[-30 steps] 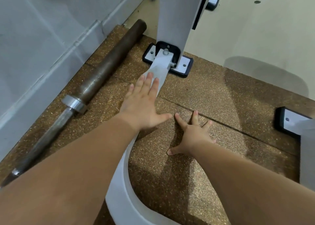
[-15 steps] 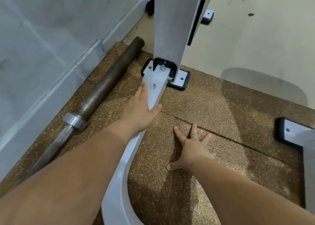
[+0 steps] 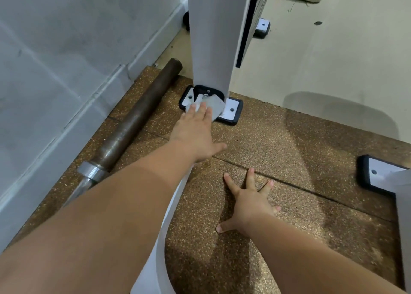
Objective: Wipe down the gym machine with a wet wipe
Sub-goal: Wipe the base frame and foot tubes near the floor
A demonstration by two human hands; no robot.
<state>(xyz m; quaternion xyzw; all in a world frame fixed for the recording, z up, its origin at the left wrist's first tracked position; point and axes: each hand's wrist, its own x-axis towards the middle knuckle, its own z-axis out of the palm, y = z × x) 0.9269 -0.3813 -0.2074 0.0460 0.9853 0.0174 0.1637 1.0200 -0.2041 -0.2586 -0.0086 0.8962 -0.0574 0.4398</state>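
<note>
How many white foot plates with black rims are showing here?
3. Near plate at the post base, by the left hand; far plate behind the post; right plate at the picture's right edge. More may be hidden.

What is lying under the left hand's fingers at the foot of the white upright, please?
A pale wet wipe, pressed flat by the left hand beside the bolted foot plate. The frame bar's end beneath wipe and hand is hidden.

White machine post (image 3: 211, 37), speckled brown mat (image 3: 289, 142), rusty-brown barbell (image 3: 133, 124).
</note>
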